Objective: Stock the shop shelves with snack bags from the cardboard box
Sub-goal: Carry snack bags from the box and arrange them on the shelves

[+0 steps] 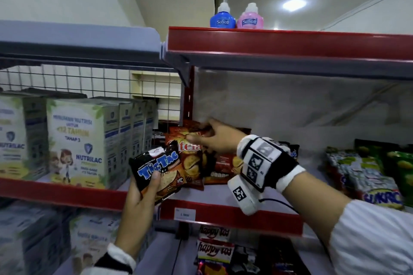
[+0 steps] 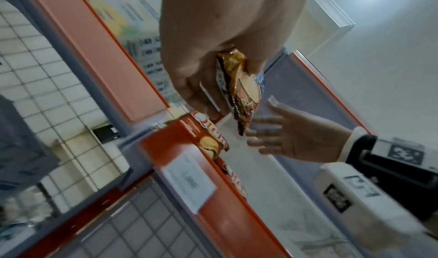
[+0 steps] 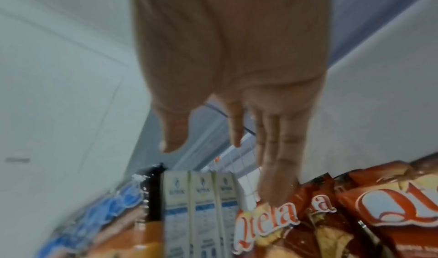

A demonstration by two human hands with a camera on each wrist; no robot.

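Observation:
My left hand [image 1: 144, 187] grips a black Tic Tac snack bag [image 1: 156, 172] in front of the red shelf edge [image 1: 234, 213]. In the left wrist view the bag [image 2: 241, 89] is pinched between thumb and fingers. My right hand [image 1: 207, 136] reaches onto the shelf with straight fingers. Its fingertips [image 3: 272, 191] touch the top of the red Qtela bags [image 1: 192, 161], which stand in a row at the shelf's left end [image 3: 279, 219]. The right hand holds nothing. No cardboard box is in view.
Nutrilac cartons [image 1: 76, 140] fill the shelf to the left. Green and blue snack bags [image 1: 368, 174] lie at the right end of my shelf, with bare shelf between. Two SoSoft bottles [image 1: 235, 18] stand on top. Happy Tos bags [image 1: 214, 250] sit below. A price tag [image 1: 185, 214] is on the edge.

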